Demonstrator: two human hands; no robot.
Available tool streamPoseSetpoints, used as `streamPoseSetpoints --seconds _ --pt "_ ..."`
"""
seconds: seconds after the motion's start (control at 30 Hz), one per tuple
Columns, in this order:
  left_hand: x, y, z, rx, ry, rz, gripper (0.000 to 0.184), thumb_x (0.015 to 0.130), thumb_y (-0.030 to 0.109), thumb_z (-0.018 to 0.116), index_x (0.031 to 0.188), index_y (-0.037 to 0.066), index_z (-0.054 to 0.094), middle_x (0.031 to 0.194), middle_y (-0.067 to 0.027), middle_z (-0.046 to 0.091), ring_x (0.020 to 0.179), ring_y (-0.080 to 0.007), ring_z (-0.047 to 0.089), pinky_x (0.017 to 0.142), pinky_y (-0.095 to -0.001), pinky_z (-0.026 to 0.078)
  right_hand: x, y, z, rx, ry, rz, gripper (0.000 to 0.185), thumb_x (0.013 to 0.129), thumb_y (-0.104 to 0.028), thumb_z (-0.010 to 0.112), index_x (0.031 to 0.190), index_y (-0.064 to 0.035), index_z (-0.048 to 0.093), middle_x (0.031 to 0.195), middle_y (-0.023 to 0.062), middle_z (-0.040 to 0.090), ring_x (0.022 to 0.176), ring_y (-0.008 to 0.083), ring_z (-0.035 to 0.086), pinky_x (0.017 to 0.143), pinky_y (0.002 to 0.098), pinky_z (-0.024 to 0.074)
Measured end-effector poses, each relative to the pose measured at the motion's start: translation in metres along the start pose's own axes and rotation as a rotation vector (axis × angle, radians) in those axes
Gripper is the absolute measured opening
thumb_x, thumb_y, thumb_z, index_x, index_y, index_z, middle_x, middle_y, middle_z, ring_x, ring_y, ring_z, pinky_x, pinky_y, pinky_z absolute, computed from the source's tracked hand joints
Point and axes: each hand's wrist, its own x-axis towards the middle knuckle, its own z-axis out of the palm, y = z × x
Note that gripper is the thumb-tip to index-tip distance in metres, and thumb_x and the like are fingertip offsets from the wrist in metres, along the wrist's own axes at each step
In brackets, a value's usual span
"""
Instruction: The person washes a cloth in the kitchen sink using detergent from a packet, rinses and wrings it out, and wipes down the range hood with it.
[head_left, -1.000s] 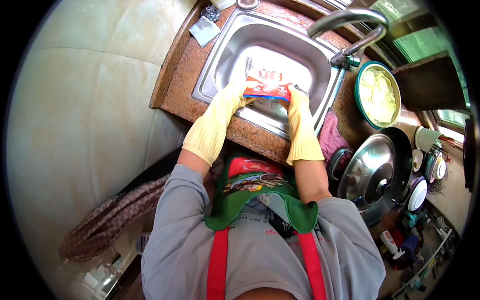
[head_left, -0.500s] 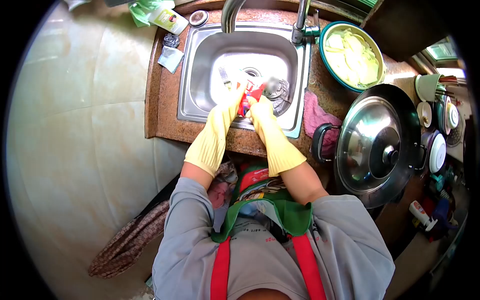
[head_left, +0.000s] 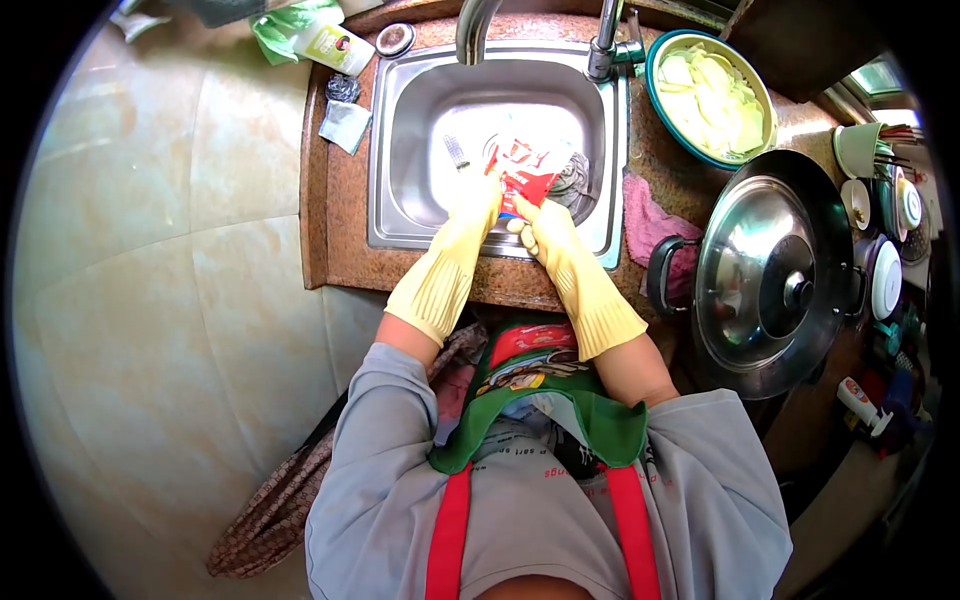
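A red and white plastic packet [head_left: 526,181] is spread between my hands above the sink [head_left: 412,110]. My left hand [head_left: 478,193], in a yellow rubber glove, is closed on its left edge. On its lower right corner, my right hand [head_left: 541,226], gloved the same way, pinches the plastic. Beyond the packet, a small grater-like tool [head_left: 456,152] lies in the basin, left of the drain. A steel scouring pad or coil of metal [head_left: 572,180] rests at the right side of the basin, partly hidden by the packet.
A faucet [head_left: 474,35] arches over the sink's back edge. At the right stand a bowl of pale slices [head_left: 712,100], a pink cloth [head_left: 655,222] and a lidded wok [head_left: 770,285]. Left of the sink are a bottle [head_left: 335,46], a dark scrubber [head_left: 343,86] and a pale sponge [head_left: 345,123].
The packet, bunched up before, is now opened out flatter, with more of its printed face showing. My right hand has moved slightly to the right; the view has shifted a little.
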Motion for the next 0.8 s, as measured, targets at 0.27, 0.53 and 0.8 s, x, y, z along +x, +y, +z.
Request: streamPoseSetpoints --seconds 0.27,0.53,0.8 --pt "0.008 -0.002 -0.017 0.097 -0.139 -0.041 0.043 0.095 0.033 0.072 0.124 0.002 0.063 0.108 -0.0144 0.072 0.097 -0.0249 0.072 0.08 -0.0348 0.063 0.009 -0.001 -0.009 0.009 0.069 -0.087 0.036 0.104 -0.035 0.058 0.115 -0.0008 0.062 0.088 0.0144 0.073 0.057 0.0204 0.068 0.041 0.0297 0.0451" --pt "0.005 -0.015 -0.067 -0.814 -0.119 -0.479 0.05 0.099 0.036 0.067 0.128 -0.002 0.053 0.116 -0.0212 0.066 0.103 -0.0372 0.07 0.082 -0.0468 0.064 0.038 -0.015 0.001 0.475 0.124 0.301 0.022 0.106 -0.024 0.048 0.11 -0.0069 0.062 0.088 0.011 0.076 0.058 0.0137 0.066 0.042 0.0253 0.0398" --pt "-0.076 -0.039 -0.076 -0.878 0.057 -0.242 0.035 0.1 0.029 0.065 0.126 0.006 0.064 0.12 -0.0124 0.068 0.092 -0.0251 0.069 0.079 -0.0341 0.059 0.012 0.011 0.01 0.09 0.019 -0.041 0.031 0.105 -0.021 0.056 0.134 -0.0083 0.056 0.126 0.0108 0.068 0.106 0.0274 0.07 0.082 0.0455 0.0605"
